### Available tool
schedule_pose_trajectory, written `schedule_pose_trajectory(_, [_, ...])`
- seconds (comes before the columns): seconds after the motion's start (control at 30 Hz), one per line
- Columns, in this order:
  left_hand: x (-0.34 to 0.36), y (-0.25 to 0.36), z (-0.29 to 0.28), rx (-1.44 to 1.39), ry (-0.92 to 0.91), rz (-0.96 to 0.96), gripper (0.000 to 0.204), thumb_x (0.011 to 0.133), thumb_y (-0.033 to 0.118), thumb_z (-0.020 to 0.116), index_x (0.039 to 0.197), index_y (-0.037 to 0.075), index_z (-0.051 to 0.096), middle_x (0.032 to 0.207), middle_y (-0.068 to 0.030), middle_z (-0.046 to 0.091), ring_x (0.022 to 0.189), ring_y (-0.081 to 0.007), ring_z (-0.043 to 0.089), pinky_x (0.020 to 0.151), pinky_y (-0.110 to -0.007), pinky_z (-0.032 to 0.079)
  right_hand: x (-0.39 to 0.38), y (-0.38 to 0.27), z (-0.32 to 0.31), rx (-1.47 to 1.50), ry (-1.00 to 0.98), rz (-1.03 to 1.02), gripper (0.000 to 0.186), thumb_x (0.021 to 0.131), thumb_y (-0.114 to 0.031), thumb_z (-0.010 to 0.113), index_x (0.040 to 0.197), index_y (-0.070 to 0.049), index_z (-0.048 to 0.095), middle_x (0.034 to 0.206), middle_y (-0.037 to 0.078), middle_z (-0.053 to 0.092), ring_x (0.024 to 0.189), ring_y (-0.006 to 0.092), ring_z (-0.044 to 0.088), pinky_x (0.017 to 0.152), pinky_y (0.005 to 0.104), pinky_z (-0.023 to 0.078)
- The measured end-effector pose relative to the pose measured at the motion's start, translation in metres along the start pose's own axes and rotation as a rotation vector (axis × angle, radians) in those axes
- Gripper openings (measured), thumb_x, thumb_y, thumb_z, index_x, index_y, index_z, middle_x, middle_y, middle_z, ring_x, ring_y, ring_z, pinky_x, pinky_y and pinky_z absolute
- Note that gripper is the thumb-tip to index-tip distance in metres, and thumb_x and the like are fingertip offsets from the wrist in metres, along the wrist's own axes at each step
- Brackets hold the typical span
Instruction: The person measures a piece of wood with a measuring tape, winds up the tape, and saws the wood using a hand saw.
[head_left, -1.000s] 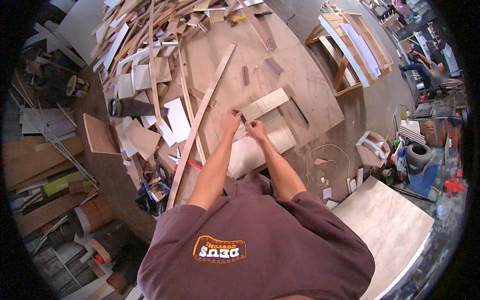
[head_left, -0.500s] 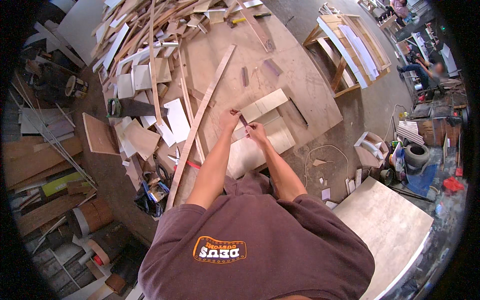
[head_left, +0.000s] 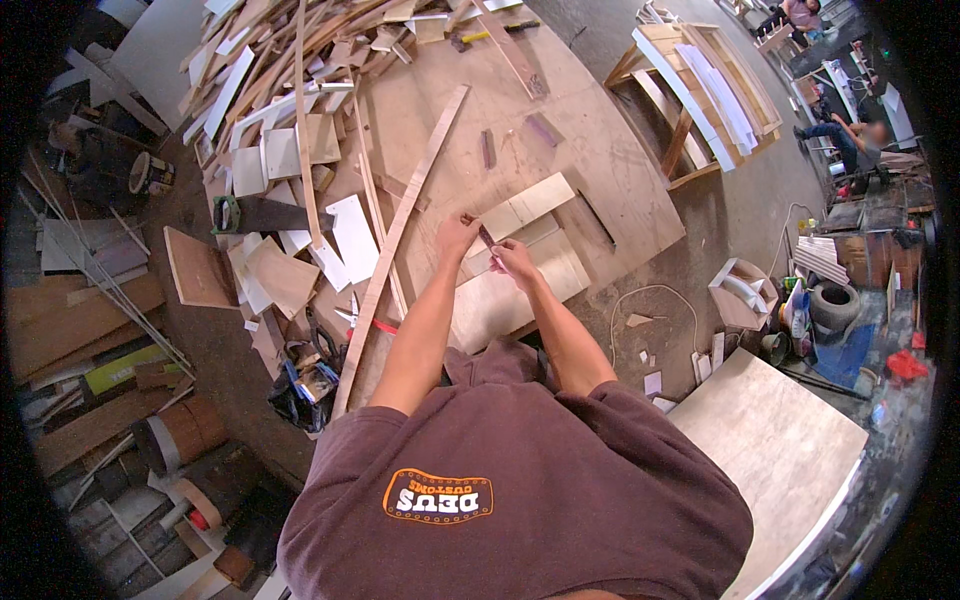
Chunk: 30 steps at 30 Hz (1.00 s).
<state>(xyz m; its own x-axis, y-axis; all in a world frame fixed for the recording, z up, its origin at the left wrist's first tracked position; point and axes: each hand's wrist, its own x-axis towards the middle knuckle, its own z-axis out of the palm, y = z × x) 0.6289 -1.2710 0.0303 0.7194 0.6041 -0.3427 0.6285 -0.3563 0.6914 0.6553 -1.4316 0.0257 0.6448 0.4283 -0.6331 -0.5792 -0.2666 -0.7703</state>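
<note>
The tabletop [head_left: 635, 205], a broad plywood sheet, carries everything in reach, and a heap of wood offcuts [head_left: 275, 60] covers its far left. The person's dark brown shirt [head_left: 560, 480] fills the lower middle. A long wooden strip [head_left: 408, 224] lies slantwise left of the hands. Nearer the middle, a wide pale board [head_left: 560, 267] and a narrower pale board [head_left: 535, 204] lie one beyond the other beneath and beside the hands. A handsaw [head_left: 275, 215] sits at the left edge of the heap, and a thin black rod [head_left: 597, 218] lies just right of the boards.

The left hand [head_left: 457, 238] has its fingers curled in at the far end of a small dark strip; whether they pinch it, I cannot tell. The right hand [head_left: 514, 261] has thumb and fingers clamped on the near end.

On the shirt is a printed badge [head_left: 440, 497], a rounded oblong outlined in orange, with white and orange lettering upside down.

The dark strip [head_left: 487, 237] itself is narrow, straight and deep reddish brown, tilted between the two hands above the left part of the pale boards; its surface detail is too small to make out, and I can see no lettering on it.
</note>
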Motion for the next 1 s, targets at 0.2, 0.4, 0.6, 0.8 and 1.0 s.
schedule_pose_trajectory(0.2, [0.004,0.011,-0.004,0.056,-0.081,-0.022,0.030,0.074,0.036,0.072,0.095,0.015,0.073,0.092,-0.0090,0.073,0.090,-0.0261,0.069,0.080,-0.038,0.053,0.004,0.005,-0.005,-0.020,-0.008,-0.047,0.019,0.085,-0.015,0.059,0.094,0.001,0.059,0.075,0.011,0.063,0.060,0.0194,0.063,0.053,0.0314,0.050])
schedule_pose_trajectory(0.4, [-0.003,0.017,-0.004,0.047,-0.065,-0.064,0.027,0.075,0.034,0.072,0.095,0.015,0.073,0.092,-0.0085,0.073,0.091,-0.0258,0.069,0.079,-0.039,0.053,0.001,0.002,-0.005,-0.040,-0.030,-0.005,0.015,0.089,-0.016,0.055,0.095,-0.002,0.058,0.075,0.008,0.064,0.061,0.0179,0.064,0.056,0.0301,0.049])
schedule_pose_trajectory(0.6, [0.003,0.010,0.000,0.000,-0.027,-0.068,0.025,0.076,0.031,0.073,0.095,0.015,0.073,0.090,-0.0072,0.072,0.088,-0.0248,0.069,0.077,-0.039,0.052,0.000,-0.001,-0.001,-0.058,-0.052,-0.033,0.016,0.089,-0.016,0.055,0.097,-0.003,0.057,0.076,0.008,0.062,0.061,0.0172,0.063,0.055,0.0295,0.048])
schedule_pose_trajectory(0.8, [0.001,0.012,0.001,0.001,-0.004,-0.043,0.023,0.077,0.030,0.074,0.093,0.014,0.073,0.088,-0.0072,0.072,0.087,-0.0231,0.069,0.076,-0.039,0.051,0.005,0.008,-0.003,-0.025,-0.061,-0.104,0.015,0.089,-0.016,0.055,0.095,-0.002,0.056,0.074,0.007,0.060,0.059,0.0162,0.062,0.053,0.0282,0.047])
schedule_pose_trajectory(1.0, [-0.008,0.026,-0.001,-0.003,-0.017,-0.027,0.021,0.078,0.029,0.073,0.092,0.014,0.073,0.087,-0.0078,0.072,0.085,-0.0225,0.069,0.075,-0.038,0.051,0.016,0.014,-0.009,-0.103,-0.026,-0.061,0.014,0.088,-0.013,0.054,0.094,-0.001,0.056,0.072,0.008,0.059,0.056,0.0172,0.060,0.048,0.0295,0.047])
